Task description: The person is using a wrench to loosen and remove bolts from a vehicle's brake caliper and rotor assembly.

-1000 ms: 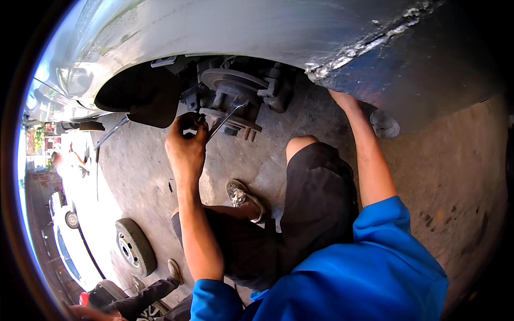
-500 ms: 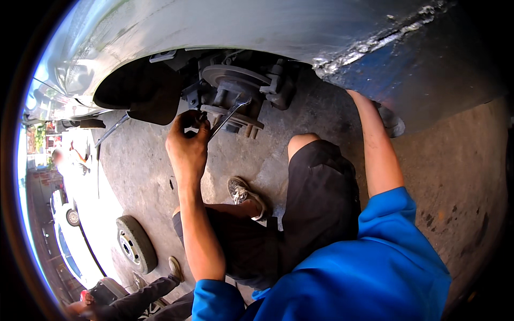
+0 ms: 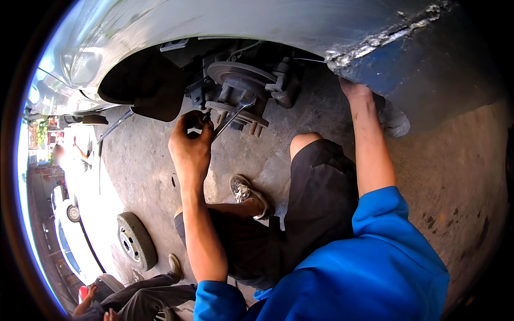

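My left hand (image 3: 190,142) is closed just below the wheel hub (image 3: 235,109), its index finger and thumb curled towards each other. A combination wrench (image 3: 233,115) slants up from beside the thumb, its head over the hub; the hand covers its lower end. Something small and dark sits at the fingertips, too small to name. Behind the hub are the brake disc (image 3: 241,72) and, to its right, the brake caliper (image 3: 284,88). My right hand (image 3: 356,88) reaches under the dented body panel, which hides its fingers. A thin metal rod (image 3: 309,59) runs from the caliper towards it.
The grey car body (image 3: 241,21) overhangs the wheel arch. A wheel with its tyre (image 3: 136,241) is on the concrete floor at left. Someone in dark trousers (image 3: 155,291) sits at lower left. Farther off are a white car (image 3: 67,243) and another person.
The view has shifted slightly. My right hand has drawn back a little, showing more of its wrist, and the thin rod by the caliper has come into sight. My left hand stays by the wrench.
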A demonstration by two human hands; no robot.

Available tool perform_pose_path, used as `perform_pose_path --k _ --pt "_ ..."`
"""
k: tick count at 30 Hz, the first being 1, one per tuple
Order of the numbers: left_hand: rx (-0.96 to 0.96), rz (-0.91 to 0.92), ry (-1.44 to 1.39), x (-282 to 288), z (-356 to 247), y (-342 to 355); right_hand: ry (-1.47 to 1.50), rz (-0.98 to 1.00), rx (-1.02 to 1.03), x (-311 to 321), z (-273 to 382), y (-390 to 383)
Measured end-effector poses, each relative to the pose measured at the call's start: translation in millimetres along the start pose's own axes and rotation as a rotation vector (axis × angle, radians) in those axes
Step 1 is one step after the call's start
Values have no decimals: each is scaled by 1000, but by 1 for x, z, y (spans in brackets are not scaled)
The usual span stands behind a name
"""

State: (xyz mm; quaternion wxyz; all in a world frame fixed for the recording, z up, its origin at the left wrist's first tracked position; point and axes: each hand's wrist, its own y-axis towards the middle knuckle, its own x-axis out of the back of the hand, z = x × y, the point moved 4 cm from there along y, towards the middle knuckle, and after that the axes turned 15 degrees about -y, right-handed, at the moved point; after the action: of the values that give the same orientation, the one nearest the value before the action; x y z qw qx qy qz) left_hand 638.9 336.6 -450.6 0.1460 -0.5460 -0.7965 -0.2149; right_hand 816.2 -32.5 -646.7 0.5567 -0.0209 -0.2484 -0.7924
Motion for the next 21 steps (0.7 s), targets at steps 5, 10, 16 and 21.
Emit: perform_pose_path --k 5,10,16,21 --pt "90 -20 -22 6 -12 -11 1277 -87 -467 -13 33 -2" --pt "59 -22 -32 17 -18 -23 1211 -95 -553 -10 43 3" --pt "46 -32 -38 30 -23 -35 1083 -104 -616 -5 72 -10" --pt "97 -48 -113 33 -19 -37 1019 -167 -664 -5 80 -13"
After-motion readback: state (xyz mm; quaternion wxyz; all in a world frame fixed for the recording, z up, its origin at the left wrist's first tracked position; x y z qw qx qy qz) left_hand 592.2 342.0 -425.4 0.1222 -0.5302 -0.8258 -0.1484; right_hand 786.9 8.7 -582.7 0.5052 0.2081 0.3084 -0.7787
